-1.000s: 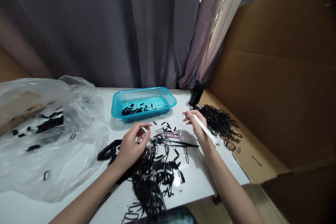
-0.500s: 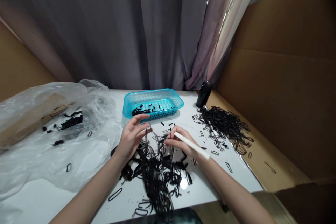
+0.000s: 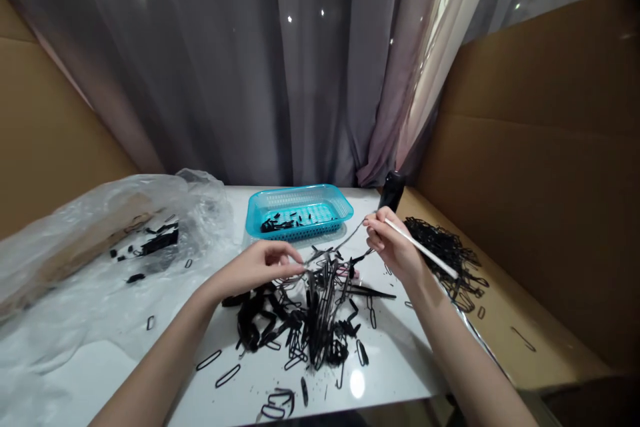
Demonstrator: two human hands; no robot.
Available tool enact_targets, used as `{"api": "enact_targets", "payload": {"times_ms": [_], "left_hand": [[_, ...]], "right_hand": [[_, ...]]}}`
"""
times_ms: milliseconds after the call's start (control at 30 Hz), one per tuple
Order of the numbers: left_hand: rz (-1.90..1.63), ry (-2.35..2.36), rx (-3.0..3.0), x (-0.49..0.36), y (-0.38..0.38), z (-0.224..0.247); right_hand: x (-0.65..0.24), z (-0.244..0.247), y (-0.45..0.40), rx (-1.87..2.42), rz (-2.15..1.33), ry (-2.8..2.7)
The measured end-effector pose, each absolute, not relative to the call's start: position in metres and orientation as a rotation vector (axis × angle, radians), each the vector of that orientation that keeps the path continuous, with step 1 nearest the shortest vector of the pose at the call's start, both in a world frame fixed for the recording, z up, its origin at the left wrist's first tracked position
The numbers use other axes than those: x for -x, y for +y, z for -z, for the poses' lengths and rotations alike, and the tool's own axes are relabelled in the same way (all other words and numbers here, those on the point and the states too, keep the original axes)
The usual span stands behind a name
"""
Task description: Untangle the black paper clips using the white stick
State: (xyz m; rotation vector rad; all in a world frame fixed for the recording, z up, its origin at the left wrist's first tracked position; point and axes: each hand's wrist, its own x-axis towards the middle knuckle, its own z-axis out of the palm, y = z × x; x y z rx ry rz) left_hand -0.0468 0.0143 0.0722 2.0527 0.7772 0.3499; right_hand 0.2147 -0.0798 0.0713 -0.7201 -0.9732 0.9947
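White table (image 3: 400, 373), blue basket (image 3: 299, 211) with small black pieces (image 3: 285, 221) inside.

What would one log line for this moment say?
left hand: pinching black loop strip | right hand: holding white stick, pulling strip taut | pile: below | blue basket: behind

A white stick (image 3: 423, 248) is held in the right hand (image 3: 395, 247). Black loops (image 3: 305, 313) are heaped just below the left hand (image 3: 260, 267); another black pile (image 3: 450, 250) lies right of the right hand. A turquoise perforated basket (image 3: 300, 210) sits beyond both hands on the glossy white table (image 3: 400, 360). Grey curtains (image 3: 225, 67) hang behind.
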Motion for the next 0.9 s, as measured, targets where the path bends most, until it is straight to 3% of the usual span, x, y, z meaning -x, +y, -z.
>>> {"api": "enact_targets", "payload": {"times_ms": [200,333,500,733,900], "left_hand": [[-0.453,0.814,-2.179,0.059,0.011,-0.103],[-0.807,0.718,-2.267,0.058,0.011,-0.132],[-1.068,0.634,-1.902,0.049,0.015,-0.161],[-1.187,0.598,-1.595,0.034,0.004,-0.176],[-1.171,0.507,-1.487,0.029,-0.001,-0.180]], "right_hand": [[-0.220,-0.117,-0.073,0.639,-0.914,-1.037],[-0.214,-0.151,-0.067,0.554,-0.866,-1.072],[-0.199,-0.184,-0.066,0.389,-0.746,-0.954],[-0.185,-0.184,-0.059,0.335,-0.707,-0.805],[-0.183,-0.171,-0.028,0.539,-0.637,-0.777]]}}
